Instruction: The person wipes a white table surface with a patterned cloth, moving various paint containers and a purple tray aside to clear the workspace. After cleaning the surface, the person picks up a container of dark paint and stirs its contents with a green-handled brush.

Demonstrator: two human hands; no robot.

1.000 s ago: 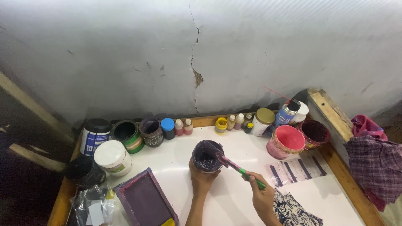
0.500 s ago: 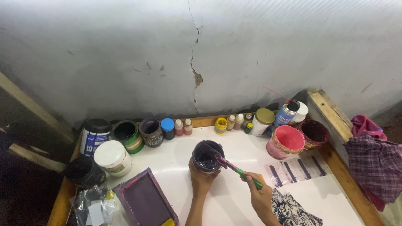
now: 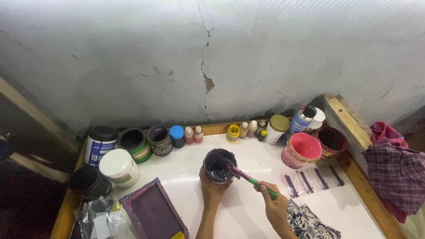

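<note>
Frame centre: left hand [image 3: 212, 190] wraps round purple-stained paint tub [image 3: 218, 165]; right hand [image 3: 274, 204] pinches green-handled stirring stick [image 3: 251, 180], tip in tub.

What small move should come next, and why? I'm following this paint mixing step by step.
Probably a stir: the right hand has the green-handled tool angled with its tip at the rim of the purple paint tub, which the left hand grips from below.

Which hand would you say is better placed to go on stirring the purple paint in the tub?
The right hand, probably: it grips the green-handled tool, whose tip already lies over the rim of the purple paint tub. The left hand is wrapped around the tub from below, steadying it.
</note>
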